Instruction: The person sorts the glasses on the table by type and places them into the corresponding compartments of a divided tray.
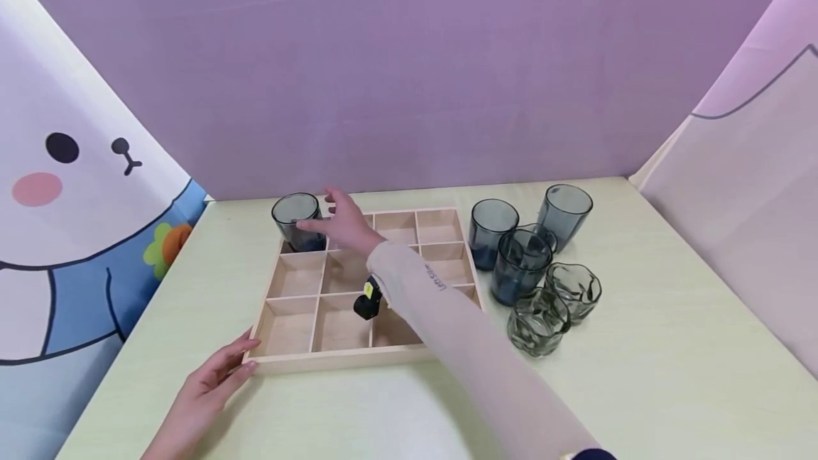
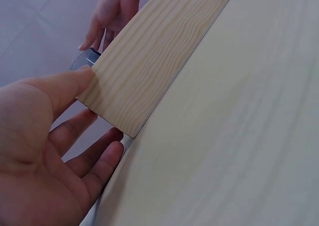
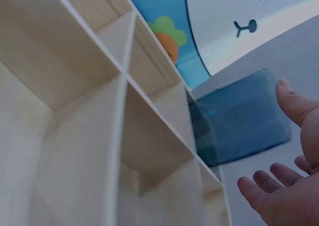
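A blue-grey glass cup (image 1: pixel 297 222) stands in the far left compartment of a divided wooden tray (image 1: pixel 339 359). My right hand (image 1: pixel 350 224) is beside it with fingers spread and thumb apart. In the right wrist view a gap shows between the palm and the blurred blue glass cup (image 3: pixel 244 119). My left hand (image 1: pixel 207 389) holds the tray's near left corner. Seen from the left wrist, the left thumb (image 2: pixel 67 86) lies against the tray's wooden wall (image 2: pixel 149 61), with the other fingers round the corner. My right forearm hides part of the tray's right side.
Right of the tray stand more blue-grey glasses (image 1: pixel 493 229), one with a handle (image 1: pixel 519 268), and a taller-looking one (image 1: pixel 565 211) behind. Two wavy greenish glasses (image 1: pixel 538 325) are nearer. A purple cloth (image 1: pixel 409 77) closes off the table's (image 1: pixel 671 346) back.
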`<state>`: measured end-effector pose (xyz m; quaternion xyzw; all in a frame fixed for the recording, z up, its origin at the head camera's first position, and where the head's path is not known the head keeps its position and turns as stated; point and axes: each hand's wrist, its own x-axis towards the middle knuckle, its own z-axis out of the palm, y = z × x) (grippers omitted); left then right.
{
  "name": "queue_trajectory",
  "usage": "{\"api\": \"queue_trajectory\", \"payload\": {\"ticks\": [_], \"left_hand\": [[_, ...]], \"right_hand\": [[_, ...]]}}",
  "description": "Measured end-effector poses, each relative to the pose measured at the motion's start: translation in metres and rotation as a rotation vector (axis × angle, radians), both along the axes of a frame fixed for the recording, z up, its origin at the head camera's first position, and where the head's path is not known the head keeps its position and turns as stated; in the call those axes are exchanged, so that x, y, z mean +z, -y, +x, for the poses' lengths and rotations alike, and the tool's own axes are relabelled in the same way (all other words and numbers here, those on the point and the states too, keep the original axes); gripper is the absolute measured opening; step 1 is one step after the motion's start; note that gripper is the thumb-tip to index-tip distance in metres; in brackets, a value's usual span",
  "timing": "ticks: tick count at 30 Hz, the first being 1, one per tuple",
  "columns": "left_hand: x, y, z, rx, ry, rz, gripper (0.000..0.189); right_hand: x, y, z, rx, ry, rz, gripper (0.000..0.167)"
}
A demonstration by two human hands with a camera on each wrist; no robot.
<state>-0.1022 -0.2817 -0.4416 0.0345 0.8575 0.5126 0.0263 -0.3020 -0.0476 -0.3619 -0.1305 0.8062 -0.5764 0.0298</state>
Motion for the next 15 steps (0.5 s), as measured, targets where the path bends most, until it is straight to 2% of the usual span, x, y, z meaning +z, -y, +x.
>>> {"api": "queue_trajectory", "payload": {"ticks": [7, 15], "left_hand": [[0.004, 0.001, 0.002, 0.012, 0.065, -0.017, 0.042], [0.004, 0.001, 0.005, 0.015, 0.043, -0.015, 0.042]], "right_hand": [[0.014, -0.02, 0.002, -0.028, -0.012, -0.053, 0.087], [0.037, -0.037, 0.017, -0.041, -0.027, -0.027, 0.087]]}}
